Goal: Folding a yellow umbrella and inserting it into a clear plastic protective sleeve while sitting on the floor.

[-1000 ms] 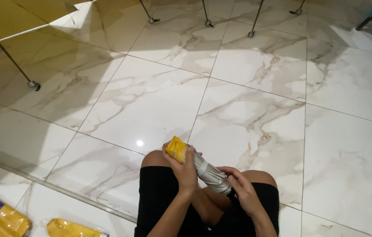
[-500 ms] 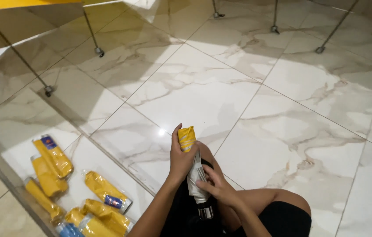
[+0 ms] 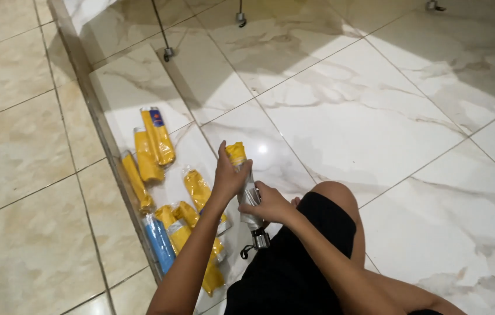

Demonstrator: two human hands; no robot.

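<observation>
At frame centre, the left hand point(image 3: 228, 175) wraps its fingers around a folded umbrella point(image 3: 246, 192) near its yellow top; the right hand point(image 3: 271, 204) clamps what seems its silvery middle.

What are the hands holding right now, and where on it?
Both hold one folded umbrella, yellow at the top end. The left hand grips its upper part just below the yellow end; the right hand wraps the silvery middle, above the handle.
</observation>
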